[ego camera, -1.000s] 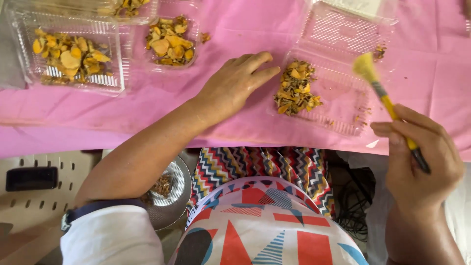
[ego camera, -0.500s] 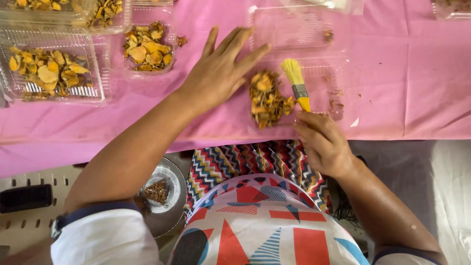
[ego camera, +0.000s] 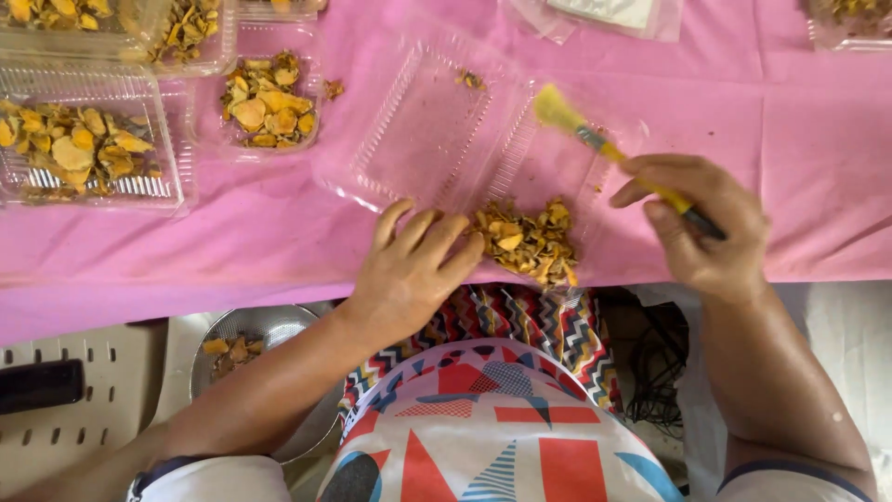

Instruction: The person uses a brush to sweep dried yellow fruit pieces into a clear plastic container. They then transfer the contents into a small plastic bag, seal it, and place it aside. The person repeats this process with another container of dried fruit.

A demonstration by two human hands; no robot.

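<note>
Dried yellow-orange slices point(ego camera: 525, 240), heaped at open clear clamshell tray's point(ego camera: 418, 130) near edge; touched by flat, spread left hand point(ego camera: 409, 270); yellow-bristled brush point(ego camera: 609, 153) pinched in right hand point(ego camera: 706, 228).

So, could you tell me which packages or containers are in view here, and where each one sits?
Open clamshell tray: centre of the pink cloth, clear ribbed plastic, yellow slices at its near edge.
Filled tray: far left, clear, rectangular, holding yellow slices.
Small tray: upper left of centre, clear, yellow slices.
Flat packet: top edge, clear plastic with a white sheet inside.
</note>
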